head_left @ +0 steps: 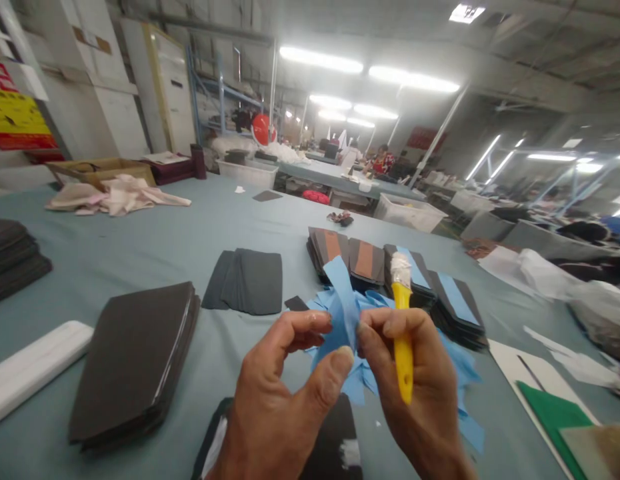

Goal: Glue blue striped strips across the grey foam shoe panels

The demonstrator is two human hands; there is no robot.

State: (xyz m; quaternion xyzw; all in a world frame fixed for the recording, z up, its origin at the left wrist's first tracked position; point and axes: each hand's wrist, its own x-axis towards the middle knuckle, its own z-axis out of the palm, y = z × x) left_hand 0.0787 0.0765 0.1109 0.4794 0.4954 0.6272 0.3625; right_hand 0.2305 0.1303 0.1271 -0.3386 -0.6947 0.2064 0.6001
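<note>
Left hand (285, 393): it was closest to the camera, thumb and fingers parted and curved around the blue strip; one could not tell whether a fingertip touched it.
Right hand (425, 373): its thumb and forefinger pinched the strip's edge, and the same fingers gripped the yellow brush.
Blue strip (342, 283): it stood up between the hands, its free end towards 12 o'clock.
Yellow brush (403, 340): its white-coated bristles pointed to 12 o'clock, the handle's end to 6.
Dark panel (335, 433): it lay at 6 o'clock below the hands, smeared white.
Blue pieces (355, 390): they lay heaped on the table (155, 247) behind the hands.
Banded stacks: brown-banded ones (367, 263) sat at 12 o'clock, blue-banded ones (457, 303) near 2.
Thick dark stack (135, 353): it sat at 9 o'clock, beside a white bar (40, 367).
Fanned dark panels (257, 280): they lay near 11 o'clock.
</note>
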